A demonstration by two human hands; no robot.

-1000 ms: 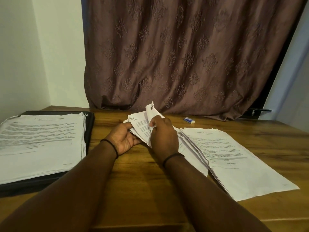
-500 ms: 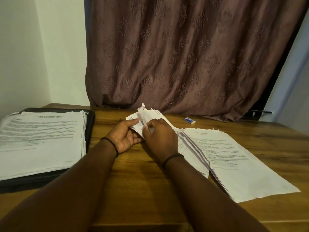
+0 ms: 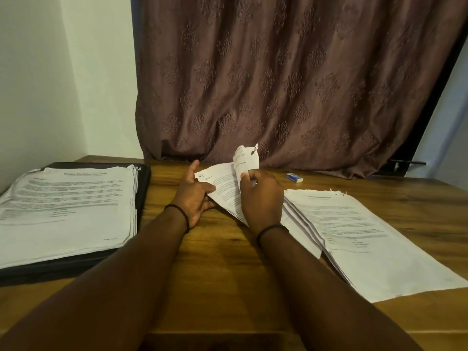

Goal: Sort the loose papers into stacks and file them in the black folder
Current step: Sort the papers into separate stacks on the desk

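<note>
On the black folder at left, one stack already lies. In the middle, the left hand holds loose papers and the right hand pinches their top corner; another pile beside them looks unfiled.

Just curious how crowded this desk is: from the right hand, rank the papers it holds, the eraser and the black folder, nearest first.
1. Papers: pinched in the right hand.
2. Eraser: just beyond, to its right.
3. Black folder: far left.

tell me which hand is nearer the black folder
Left. The left hand sits just right of the black folder; the right hand is farther right, pinching the papers.
</note>
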